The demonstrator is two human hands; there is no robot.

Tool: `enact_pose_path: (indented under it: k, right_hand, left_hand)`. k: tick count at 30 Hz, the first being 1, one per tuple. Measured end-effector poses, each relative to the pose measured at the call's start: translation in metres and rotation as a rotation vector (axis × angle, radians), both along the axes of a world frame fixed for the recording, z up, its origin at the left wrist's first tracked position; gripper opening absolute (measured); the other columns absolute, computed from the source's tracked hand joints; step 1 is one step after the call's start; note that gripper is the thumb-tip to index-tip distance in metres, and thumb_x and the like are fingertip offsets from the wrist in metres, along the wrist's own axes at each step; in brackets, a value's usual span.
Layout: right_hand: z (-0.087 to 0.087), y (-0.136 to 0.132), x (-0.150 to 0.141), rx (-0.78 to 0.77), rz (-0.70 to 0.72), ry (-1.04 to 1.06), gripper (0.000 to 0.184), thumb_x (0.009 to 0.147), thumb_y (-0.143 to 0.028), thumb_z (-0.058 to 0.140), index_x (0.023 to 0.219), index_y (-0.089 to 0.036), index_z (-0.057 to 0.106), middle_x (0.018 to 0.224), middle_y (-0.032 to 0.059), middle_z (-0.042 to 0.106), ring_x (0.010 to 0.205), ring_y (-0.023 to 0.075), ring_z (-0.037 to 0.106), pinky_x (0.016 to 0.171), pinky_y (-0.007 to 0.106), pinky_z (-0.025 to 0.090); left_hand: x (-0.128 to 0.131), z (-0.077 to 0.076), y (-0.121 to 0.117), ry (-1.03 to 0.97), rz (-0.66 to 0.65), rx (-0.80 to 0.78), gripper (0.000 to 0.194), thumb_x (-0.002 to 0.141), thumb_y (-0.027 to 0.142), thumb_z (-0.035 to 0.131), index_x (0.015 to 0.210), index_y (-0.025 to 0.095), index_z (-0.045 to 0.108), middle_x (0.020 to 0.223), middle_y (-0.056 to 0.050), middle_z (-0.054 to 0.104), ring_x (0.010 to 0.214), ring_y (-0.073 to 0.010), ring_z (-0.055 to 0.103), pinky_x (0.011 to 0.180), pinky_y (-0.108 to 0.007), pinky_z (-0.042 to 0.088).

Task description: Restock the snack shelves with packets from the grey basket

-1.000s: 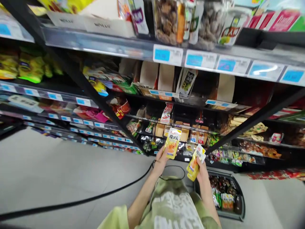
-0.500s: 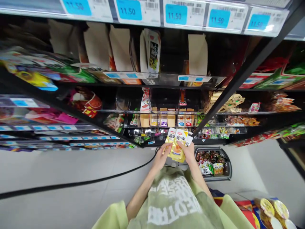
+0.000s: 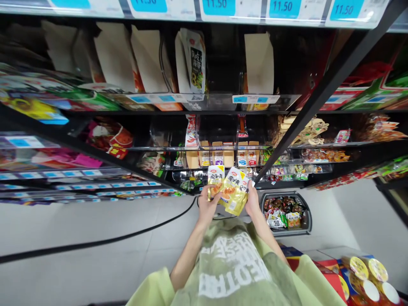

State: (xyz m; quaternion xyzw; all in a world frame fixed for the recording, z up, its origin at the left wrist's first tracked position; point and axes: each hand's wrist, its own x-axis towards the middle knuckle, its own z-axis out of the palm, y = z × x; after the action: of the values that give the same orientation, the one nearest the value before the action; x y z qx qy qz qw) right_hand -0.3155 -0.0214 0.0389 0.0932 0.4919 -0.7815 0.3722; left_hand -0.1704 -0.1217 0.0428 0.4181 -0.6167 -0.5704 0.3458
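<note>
Yellow-and-white snack packets are fanned out in front of my chest. My left hand is closed on the leftmost snack packet, thumb across its lower front. The right edge of the fan is gripped by my right hand, which holds a middle snack packet and another snack packet overlapping it. Printed fronts face up toward me. Fingers behind the packets are hidden.
A dark shopping basket with several snack packs stands on the floor to my right. Stocked shelves rise ahead, with a slanting black post. A black cable runs leftward. Lidded tubs on boxes sit at lower right.
My left hand has moved left with one packet, spreading the fan wider. My right hand has shifted to the packets' right edge. The view has tilted slightly.
</note>
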Motion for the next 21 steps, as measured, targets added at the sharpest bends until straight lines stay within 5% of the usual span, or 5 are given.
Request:
enact_pose_path:
  k: [7,14,18,21]
  right_hand:
    - [0.006,0.011,-0.008,-0.123,0.148,-0.088,0.058,0.072,-0.071,0.077,0.101,-0.021,0.072,0.098,0.0083,0.082,0.1,0.0317,0.076,0.084,0.043,0.063]
    - [0.023,0.021,-0.001,-0.132,0.166,-0.137,0.054,0.072,-0.07,0.078,0.097,-0.022,0.072,0.089,0.0062,0.08,0.095,0.0294,0.076,0.083,0.042,0.062]
    - [0.021,0.011,0.016,-0.131,0.142,-0.198,0.053,0.074,-0.064,0.08,0.106,-0.022,0.074,0.094,0.0056,0.082,0.084,0.0278,0.077,0.074,0.039,0.062]
    - [0.008,-0.001,0.027,-0.078,0.102,-0.172,0.051,0.072,-0.065,0.08,0.103,-0.025,0.075,0.09,0.0028,0.082,0.074,0.025,0.076,0.064,0.036,0.06]
  left_hand:
    - [0.015,-0.006,-0.008,0.007,-0.01,0.044,0.03,0.083,0.043,0.074,0.099,0.018,0.073,0.106,-0.008,0.076,0.102,-0.0256,0.07,0.094,-0.037,0.053]
    - [0.022,-0.016,0.013,-0.104,-0.097,-0.091,0.036,0.097,0.046,0.056,0.11,0.021,0.077,0.121,-0.012,0.076,0.115,-0.0294,0.069,0.107,-0.045,0.051]
    - [0.021,-0.023,0.027,-0.176,-0.164,-0.189,0.046,0.105,0.037,0.041,0.145,0.024,0.06,0.144,-0.013,0.066,0.134,-0.0291,0.062,0.113,-0.047,0.05]
    - [0.018,-0.023,0.038,-0.308,-0.444,-0.363,0.059,0.105,0.019,0.03,0.163,0.028,0.035,0.149,-0.013,0.063,0.13,-0.0272,0.067,0.107,-0.044,0.057]
